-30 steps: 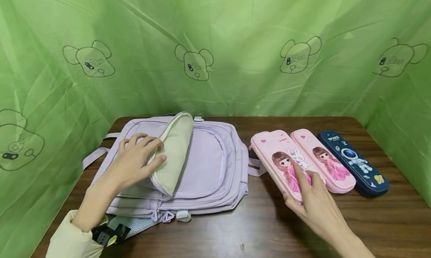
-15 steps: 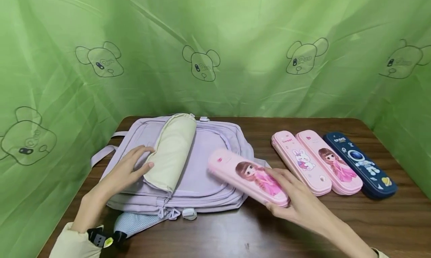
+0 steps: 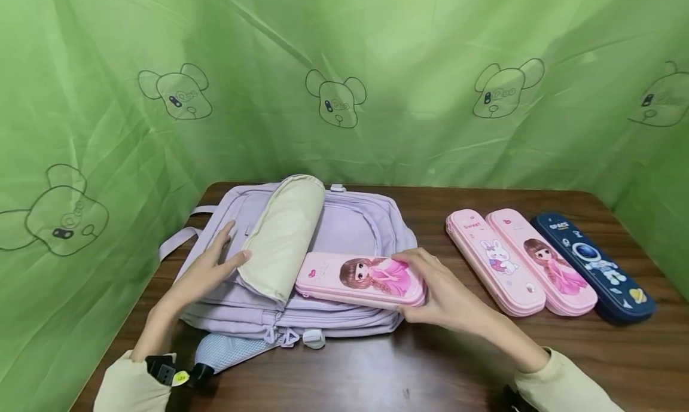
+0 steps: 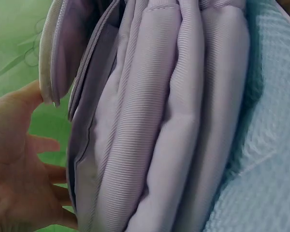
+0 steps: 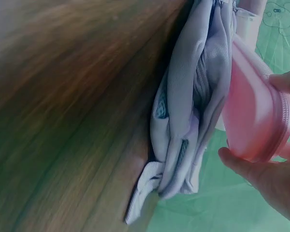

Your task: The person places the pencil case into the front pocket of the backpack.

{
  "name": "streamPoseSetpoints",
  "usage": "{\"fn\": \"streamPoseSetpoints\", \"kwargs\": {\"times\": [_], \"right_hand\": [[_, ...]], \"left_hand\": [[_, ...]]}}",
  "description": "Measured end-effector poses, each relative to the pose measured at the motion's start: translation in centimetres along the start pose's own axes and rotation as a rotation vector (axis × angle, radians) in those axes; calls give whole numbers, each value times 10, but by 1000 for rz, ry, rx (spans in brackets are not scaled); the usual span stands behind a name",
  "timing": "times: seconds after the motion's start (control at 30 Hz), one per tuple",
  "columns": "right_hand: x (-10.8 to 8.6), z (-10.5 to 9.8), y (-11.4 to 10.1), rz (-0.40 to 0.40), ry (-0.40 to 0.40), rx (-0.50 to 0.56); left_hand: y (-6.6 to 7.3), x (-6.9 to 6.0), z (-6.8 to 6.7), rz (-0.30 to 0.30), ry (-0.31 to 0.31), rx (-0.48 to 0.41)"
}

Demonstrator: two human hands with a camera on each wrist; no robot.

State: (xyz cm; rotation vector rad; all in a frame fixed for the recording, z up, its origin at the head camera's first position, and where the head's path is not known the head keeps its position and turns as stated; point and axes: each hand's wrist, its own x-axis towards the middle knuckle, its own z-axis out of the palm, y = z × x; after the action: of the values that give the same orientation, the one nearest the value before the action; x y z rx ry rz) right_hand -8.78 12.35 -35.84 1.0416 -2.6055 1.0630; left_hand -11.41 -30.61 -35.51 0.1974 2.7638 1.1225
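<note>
A lilac backpack [image 3: 347, 229] lies flat on the table, its front pocket's flap [image 3: 285, 235] folded back so the cream lining shows. At the flap's left edge is my left hand [image 3: 201, 277], fingers spread; in the left wrist view the thumb [image 4: 31, 94] touches the flap's edge. My right hand [image 3: 444, 292] grips one end of a pink pencil case [image 3: 325, 274] printed with a long-haired doll. That case is held over the front of the backpack, its far end beside the flap. In the right wrist view, thumb and fingers hold the case's [image 5: 251, 111] zipped end.
To the right, a pink rabbit pencil case [image 3: 495, 265], a second pink doll pencil case [image 3: 540, 259] and a navy astronaut pencil case [image 3: 592, 265] lie side by side on the wooden table [image 3: 366, 379]. A green curtain [image 3: 409, 143] surrounds the table's back and sides.
My right hand has lifted the pink doll pencil case off the rabbit case and carried it left over the backpack. The flap has folded further over, and my left hand's fingers have spread.
</note>
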Motion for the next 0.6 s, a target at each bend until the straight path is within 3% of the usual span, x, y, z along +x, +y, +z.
{"fn": "streamPoseSetpoints", "kwargs": {"times": [0.23,0.37,0.5,0.6], "right_hand": [[25,33,0,-20,-56,93],[40,49,-4,-13,-118,79],[42,45,-7,41,-132,5],[37,39,-7,44,-98,-45]], "left_hand": [[-3,4,7,47,36,-11],[-3,4,10,26,45,10],[-4,5,9,-6,50,27],[-3,3,7,-27,50,39]]}}
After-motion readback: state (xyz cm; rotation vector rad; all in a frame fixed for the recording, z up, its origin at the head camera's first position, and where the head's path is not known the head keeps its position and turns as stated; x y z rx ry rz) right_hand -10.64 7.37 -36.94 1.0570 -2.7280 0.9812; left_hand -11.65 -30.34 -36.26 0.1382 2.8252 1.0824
